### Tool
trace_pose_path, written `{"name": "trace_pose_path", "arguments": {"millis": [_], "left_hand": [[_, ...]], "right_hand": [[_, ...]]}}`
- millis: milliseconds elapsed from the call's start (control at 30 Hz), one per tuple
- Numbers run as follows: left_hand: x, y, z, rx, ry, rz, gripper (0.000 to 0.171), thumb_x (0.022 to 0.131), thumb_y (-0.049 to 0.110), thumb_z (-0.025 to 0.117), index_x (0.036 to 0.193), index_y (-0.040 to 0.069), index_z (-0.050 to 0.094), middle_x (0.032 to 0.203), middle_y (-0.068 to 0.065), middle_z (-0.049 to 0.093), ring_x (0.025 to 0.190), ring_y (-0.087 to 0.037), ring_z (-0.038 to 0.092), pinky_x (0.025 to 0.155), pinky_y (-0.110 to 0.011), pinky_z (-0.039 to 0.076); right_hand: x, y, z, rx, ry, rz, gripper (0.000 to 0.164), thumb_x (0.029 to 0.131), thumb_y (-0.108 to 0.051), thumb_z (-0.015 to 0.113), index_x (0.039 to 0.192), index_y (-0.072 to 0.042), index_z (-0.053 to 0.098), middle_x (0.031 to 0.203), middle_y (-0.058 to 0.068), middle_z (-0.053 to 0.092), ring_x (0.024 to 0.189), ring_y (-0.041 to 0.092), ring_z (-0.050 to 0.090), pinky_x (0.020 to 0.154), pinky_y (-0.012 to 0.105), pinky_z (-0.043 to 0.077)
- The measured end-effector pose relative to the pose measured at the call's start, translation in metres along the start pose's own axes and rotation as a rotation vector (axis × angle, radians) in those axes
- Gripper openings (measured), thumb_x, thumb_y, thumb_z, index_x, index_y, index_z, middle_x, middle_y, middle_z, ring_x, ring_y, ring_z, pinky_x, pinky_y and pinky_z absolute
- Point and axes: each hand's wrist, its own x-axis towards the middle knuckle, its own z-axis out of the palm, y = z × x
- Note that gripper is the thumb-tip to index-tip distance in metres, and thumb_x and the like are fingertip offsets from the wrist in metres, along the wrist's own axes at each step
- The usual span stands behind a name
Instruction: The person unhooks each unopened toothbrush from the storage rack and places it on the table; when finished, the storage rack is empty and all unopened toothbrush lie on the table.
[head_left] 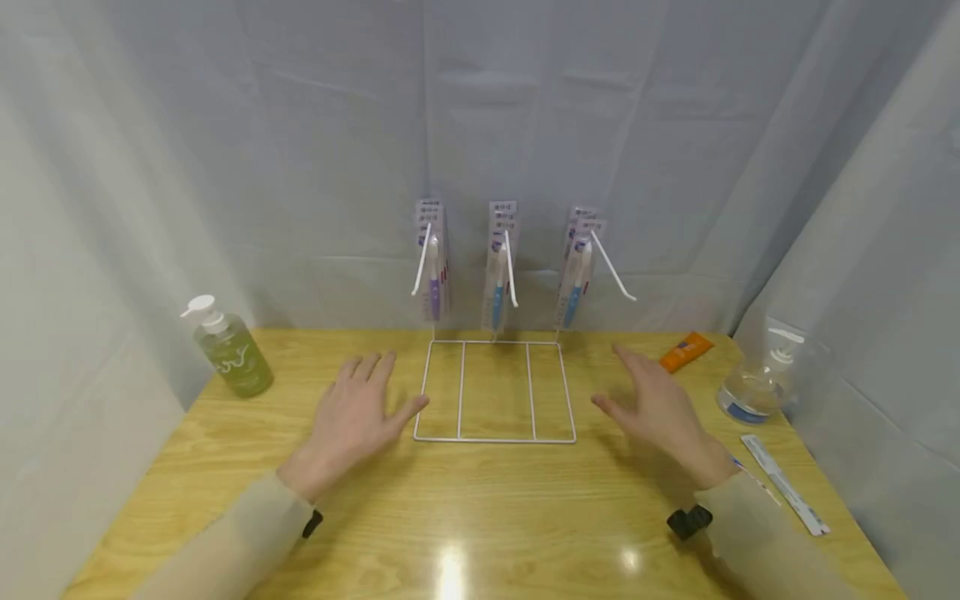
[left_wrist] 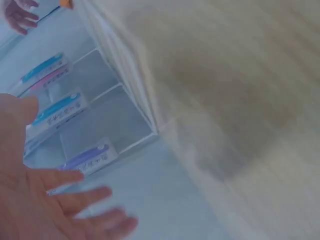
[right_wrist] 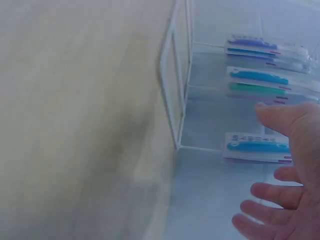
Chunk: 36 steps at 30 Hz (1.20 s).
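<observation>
White wire rack (head_left: 495, 440), standing toward the back of a wood-grain table (head_left: 480, 525); flat base of crossed bars, three pegs jutting forward above it. Packaged toothbrushes hung from every peg, several deep: purple-handled pack (head_left: 434, 296) at the front of the left peg, middle blue pack (head_left: 498, 304) on the centre one, right-hand blue pack (head_left: 574, 296) on the right one. Right wrist view showed a green handle behind the middle blue.

Left hand (head_left: 351, 421): beside the base's left edge, fingers extended, thumb reaching toward the rack, nothing in its grasp. Thumb tip overlapped the side bar from above; contact could not be told. Right hand (head_left: 663, 412): off the base's right edge and apart from it, fingers extended, thumb pointing inward, likewise holding nothing. Orange tube (head_left: 688, 350) lay just beyond its knuckles.

Both sleeves pale, dark straps at the wrists. Far left, a green pump bottle (head_left: 243, 362) stood near the cloth wall (head_left: 337, 142). On the right, a transparent pump bottle (head_left: 756, 387) stood near the table's edge; nearer the viewer, a slim white packet (head_left: 783, 483) lay slantwise. Beside it a thin striped item, partly hidden by the right forearm, identity unclear.
</observation>
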Motion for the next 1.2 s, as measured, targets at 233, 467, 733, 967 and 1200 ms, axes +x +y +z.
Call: {"name": "trace_pose_path", "arguments": {"millis": [233,467,733,967,1200], "left_hand": [[0.021,-0.003,-0.002,-0.277,-0.087,-0.040,0.074,0.111,0.052,0.064,0.163,0.001,0.053,0.157,-0.028,0.065,0.139,-0.051,0.068,0.117,-0.068,0.060],[0.044,-0.011,0.015,-0.552,-0.225,-0.221,0.063,0.109,0.034,0.070,0.159,-0.001,0.056,0.149,-0.027,0.070,0.135,-0.046,0.071,0.114,-0.058,0.064],[0.059,-0.008,0.033,-0.655,-0.251,-0.313,0.060,0.101,0.012,0.077,0.155,-0.006,0.058,0.142,-0.031,0.071,0.097,-0.029,0.079,0.079,-0.035,0.073],[0.062,-0.001,0.041,-0.736,-0.259,-0.362,0.060,0.093,-0.008,0.074,0.151,-0.009,0.061,0.128,-0.026,0.073,0.083,-0.019,0.075,0.071,-0.031,0.073],[0.063,0.004,0.045,-0.708,-0.252,-0.362,0.055,0.088,-0.015,0.071,0.142,-0.010,0.069,0.116,-0.021,0.073,0.081,-0.018,0.072,0.070,-0.030,0.073]], "right_hand": [[0.047,0.000,-0.017,0.286,0.078,0.047,0.065,0.100,-0.017,0.084,0.153,0.009,0.058,0.151,0.033,0.067,0.131,0.054,0.071,0.108,0.068,0.065],[0.112,-0.005,-0.035,0.554,0.160,0.143,0.048,0.103,-0.015,0.081,0.145,0.003,0.067,0.142,0.027,0.074,0.125,0.031,0.075,0.113,0.035,0.066],[0.146,-0.014,-0.037,0.732,0.345,0.139,0.028,0.099,-0.002,0.081,0.121,0.014,0.073,0.116,0.035,0.079,0.086,-0.012,0.069,0.081,0.002,0.059],[0.150,-0.016,-0.033,0.878,0.363,0.149,0.021,0.102,0.005,0.074,0.114,0.022,0.069,0.087,-0.021,0.080,0.082,-0.011,0.074,0.079,0.007,0.065],[0.147,-0.018,-0.034,0.931,0.385,0.174,0.019,0.104,0.006,0.069,0.115,0.021,0.068,0.083,-0.029,0.076,0.080,-0.008,0.075,0.076,0.011,0.067]]}}
